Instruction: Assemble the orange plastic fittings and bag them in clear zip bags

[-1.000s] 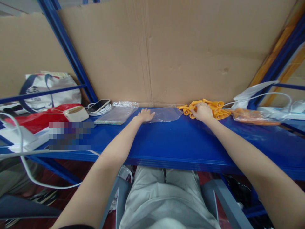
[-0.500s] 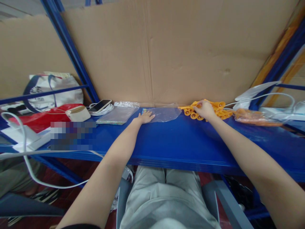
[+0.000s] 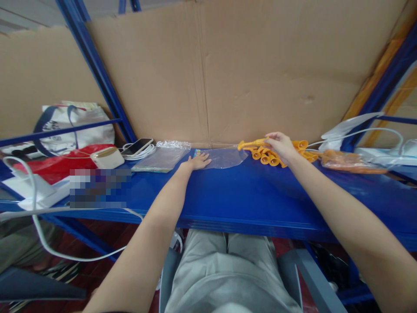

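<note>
My left hand (image 3: 198,161) lies flat with fingers spread on the end of a clear plastic bag (image 3: 226,158), where a bit of coloured print shows. At the right, my right hand (image 3: 280,144) pinches one yellow-orange plastic piece (image 3: 253,143), long and thin with a knobbed left end, lifted slightly over a pile. That pile (image 3: 265,160) holds several similar pieces with round, bell-like open ends, resembling toy horns. Part of the pile is hidden behind my right hand.
A stack of clear bags (image 3: 161,157), a phone (image 3: 139,146) on a coiled white cable, a white box (image 3: 107,157) and a red bag (image 3: 65,163) stand left. Right of the pile lies a bagged orange bundle (image 3: 353,161). Cardboard (image 3: 247,74) backs the blue table (image 3: 228,195).
My right hand has risen a little from the pile, drawing up one yellow-orange piece whose knobbed end now sticks out leftward near the bag. My left hand stays on the bag.
</note>
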The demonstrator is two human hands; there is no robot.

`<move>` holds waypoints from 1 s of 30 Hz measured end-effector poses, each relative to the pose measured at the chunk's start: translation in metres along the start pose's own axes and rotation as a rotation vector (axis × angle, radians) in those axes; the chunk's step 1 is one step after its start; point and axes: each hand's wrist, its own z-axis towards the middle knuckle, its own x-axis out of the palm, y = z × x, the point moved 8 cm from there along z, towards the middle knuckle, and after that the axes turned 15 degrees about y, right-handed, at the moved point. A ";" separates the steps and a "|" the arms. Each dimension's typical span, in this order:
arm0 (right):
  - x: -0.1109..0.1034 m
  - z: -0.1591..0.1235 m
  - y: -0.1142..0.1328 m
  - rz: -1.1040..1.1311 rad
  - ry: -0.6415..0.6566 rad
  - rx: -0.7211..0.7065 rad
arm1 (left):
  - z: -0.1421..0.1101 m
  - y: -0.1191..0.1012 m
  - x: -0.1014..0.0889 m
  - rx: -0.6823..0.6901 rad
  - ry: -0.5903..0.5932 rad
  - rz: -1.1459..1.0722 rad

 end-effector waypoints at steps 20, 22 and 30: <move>0.012 -0.011 -0.013 -0.173 0.123 0.192 | 0.000 -0.036 0.004 0.216 0.058 0.100; 0.014 -0.011 -0.014 -0.169 0.147 0.187 | -0.002 -0.037 0.005 0.201 0.073 0.072; 0.029 -0.012 -0.015 -0.277 0.386 0.084 | -0.010 -0.041 0.007 0.169 0.091 0.011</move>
